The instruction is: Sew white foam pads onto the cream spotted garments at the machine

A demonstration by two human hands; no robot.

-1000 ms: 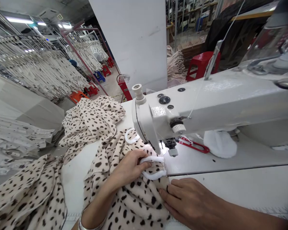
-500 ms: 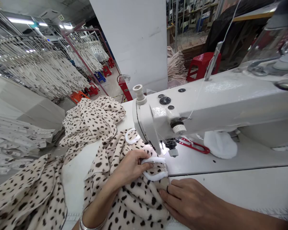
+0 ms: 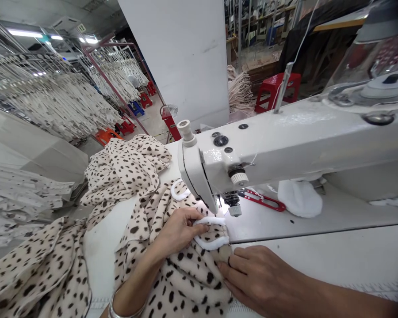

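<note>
Cream fleece fabric with dark spots (image 3: 179, 278) lies bunched on the sewing machine table. My left hand (image 3: 182, 227) pinches the fabric at a white curved trim strip (image 3: 214, 244), in front of the needle area. A second white curved piece (image 3: 179, 191) rests on the cloth farther back. My right hand (image 3: 252, 274) has its fingers curled on the fabric's right edge, gripping it near the table front. The white sewing machine (image 3: 199, 168) stands just behind both hands, its needle area lit. What lies under my left fingertips is hidden.
Red thread snips (image 3: 265, 201) and a white fluffy piece (image 3: 300, 198) lie on the machine bed at right. More spotted fabric (image 3: 122, 168) is heaped at back left, with another spotted piece (image 3: 36, 269) at front left. Hanging garments (image 3: 59, 99) and a red stool (image 3: 277, 90) stand beyond.
The view has shifted slightly, so the machine and the table things appear a little farther left. Both hands keep practically the same hold on the fabric.
</note>
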